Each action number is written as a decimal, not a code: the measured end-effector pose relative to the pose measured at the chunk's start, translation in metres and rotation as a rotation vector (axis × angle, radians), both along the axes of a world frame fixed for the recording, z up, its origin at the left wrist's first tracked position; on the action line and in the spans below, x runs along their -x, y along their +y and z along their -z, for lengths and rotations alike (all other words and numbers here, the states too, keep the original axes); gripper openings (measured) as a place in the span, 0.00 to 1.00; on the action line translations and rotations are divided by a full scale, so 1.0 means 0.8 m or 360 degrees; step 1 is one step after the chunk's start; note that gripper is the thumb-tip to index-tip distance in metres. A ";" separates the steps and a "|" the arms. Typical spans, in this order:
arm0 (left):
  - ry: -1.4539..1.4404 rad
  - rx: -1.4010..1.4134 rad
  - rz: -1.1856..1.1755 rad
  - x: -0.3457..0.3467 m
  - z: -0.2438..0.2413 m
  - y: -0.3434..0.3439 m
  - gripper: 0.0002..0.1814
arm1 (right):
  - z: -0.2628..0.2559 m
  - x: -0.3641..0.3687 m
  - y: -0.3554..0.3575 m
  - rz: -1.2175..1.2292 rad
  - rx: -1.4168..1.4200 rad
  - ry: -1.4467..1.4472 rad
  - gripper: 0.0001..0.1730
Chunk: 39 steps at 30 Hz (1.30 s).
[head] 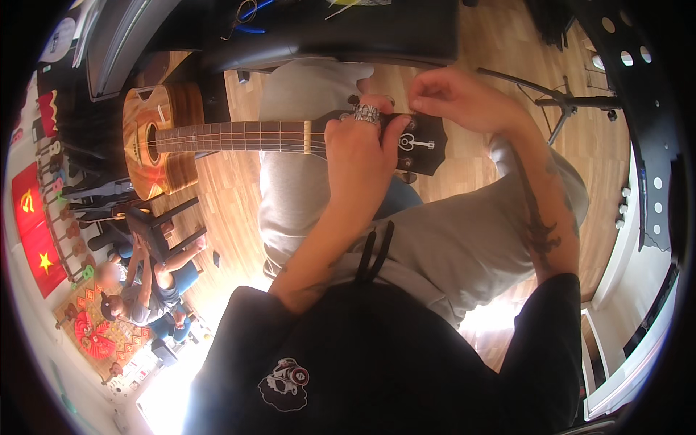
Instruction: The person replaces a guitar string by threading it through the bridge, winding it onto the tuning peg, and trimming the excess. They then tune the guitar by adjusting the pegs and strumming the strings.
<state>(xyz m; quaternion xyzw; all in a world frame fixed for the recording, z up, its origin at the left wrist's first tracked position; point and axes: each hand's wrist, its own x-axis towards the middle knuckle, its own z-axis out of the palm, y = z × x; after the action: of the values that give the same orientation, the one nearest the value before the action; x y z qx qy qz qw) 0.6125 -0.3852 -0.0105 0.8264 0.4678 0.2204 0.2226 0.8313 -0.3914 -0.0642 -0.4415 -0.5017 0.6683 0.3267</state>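
Observation:
An acoustic guitar [163, 130] with a glossy wooden body lies across the view, its neck pointing right over the person's lap. My left hand [361, 144], wearing a silver ring, is wrapped over the dark headstock [429, 144] just past the pale nut [307, 137]. Its thumb and index finger are bent near the tuning posts. My right hand [451, 100] is beside the headstock's far edge, thumb and fingertips drawn together by a tuning peg; whether a string end is between them cannot be made out. Strings run along the fretboard [228, 136].
Beyond the knees stands a black table [337, 41] with a coiled string [247, 11] and a blue tool. A black metal stand [565, 100] is at the right. At the left are a dark stool [149, 234], seated people [147, 299] and a phone [217, 259] on the floor.

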 end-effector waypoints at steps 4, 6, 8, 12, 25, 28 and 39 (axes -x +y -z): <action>-0.0021 -0.0072 0.0020 0.003 0.002 0.001 0.12 | 0.001 -0.001 0.004 -0.0006 0.0065 -0.0111 0.11; -0.0032 -0.0080 0.0022 0.003 0.003 0.000 0.12 | -0.014 0.001 0.002 -0.0035 0.0163 -0.0232 0.09; -0.0017 -0.0094 0.0030 0.005 0.003 0.000 0.12 | -0.015 0.003 0.003 -0.0081 0.0110 -0.0269 0.08; -0.0017 -0.0132 0.0056 0.004 0.004 0.000 0.12 | -0.008 0.001 0.004 -0.0147 -0.0026 -0.0150 0.06; 0.0040 -0.0158 0.0075 0.006 0.006 -0.001 0.11 | 0.006 -0.008 0.021 -0.0409 -0.0145 0.0065 0.06; 0.0099 -0.0115 0.0065 0.008 -0.001 -0.001 0.11 | -0.008 -0.005 0.020 -0.0357 0.0146 0.0033 0.07; 0.0254 -0.0013 -0.0085 0.008 -0.017 -0.004 0.19 | -0.026 0.011 0.006 -0.0098 0.0400 -0.0295 0.18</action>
<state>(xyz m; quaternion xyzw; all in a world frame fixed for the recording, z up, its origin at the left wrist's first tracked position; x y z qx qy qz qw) 0.6058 -0.3884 0.0033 0.8294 0.5052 0.1615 0.1753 0.8223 -0.3868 -0.0431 -0.5230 -0.4554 0.6920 0.2005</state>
